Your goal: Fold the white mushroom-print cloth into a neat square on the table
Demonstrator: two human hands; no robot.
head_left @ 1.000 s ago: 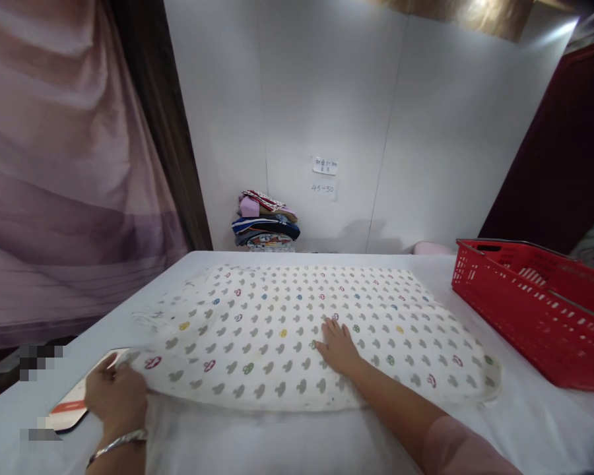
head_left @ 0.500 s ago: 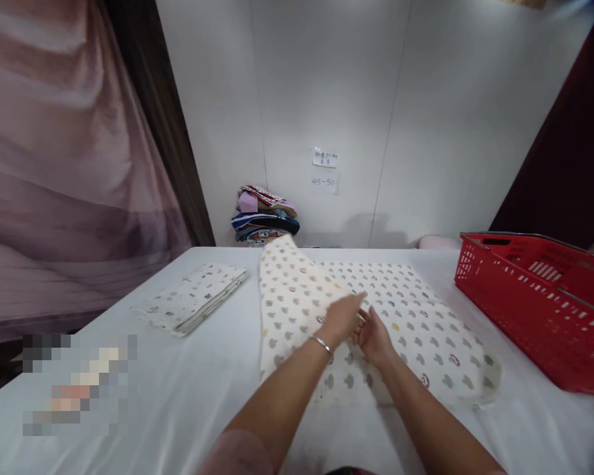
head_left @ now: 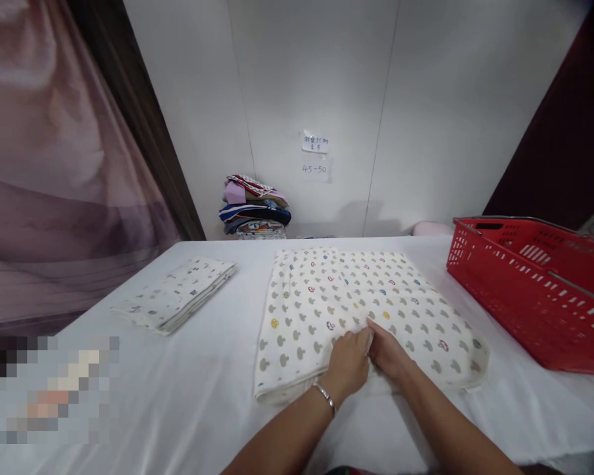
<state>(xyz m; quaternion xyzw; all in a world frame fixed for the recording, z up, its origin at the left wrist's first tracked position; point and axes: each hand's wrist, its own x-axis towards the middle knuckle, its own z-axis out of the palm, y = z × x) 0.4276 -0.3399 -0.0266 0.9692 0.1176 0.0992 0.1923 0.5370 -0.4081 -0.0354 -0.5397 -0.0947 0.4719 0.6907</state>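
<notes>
A cream cloth (head_left: 304, 316) printed with grey and a few coloured mushrooms lies on the table in front of me, its left part folded over toward the middle. My left hand (head_left: 349, 361), with a silver bracelet at the wrist, is closed on the near edge of the folded part. Right beside it, my right hand (head_left: 390, 351) has its fingers curled at the same edge, close against the left fingertips. Part of that edge is hidden under the hands. To the left lies a folded white cloth (head_left: 178, 293) with small dark prints.
A red plastic basket (head_left: 529, 297) with metal handles stands on the right of the white-covered table (head_left: 188, 396). Behind the table is a stack of folded fabrics (head_left: 255, 208) by the wall. Paper labels (head_left: 315, 169) hang above. A pinkish curtain (head_left: 54, 198) drapes at left.
The cloth's raised left flap has come down and lies flat over the rest. Both hands have moved toward me, to the near edge. The whole view has shifted slightly.
</notes>
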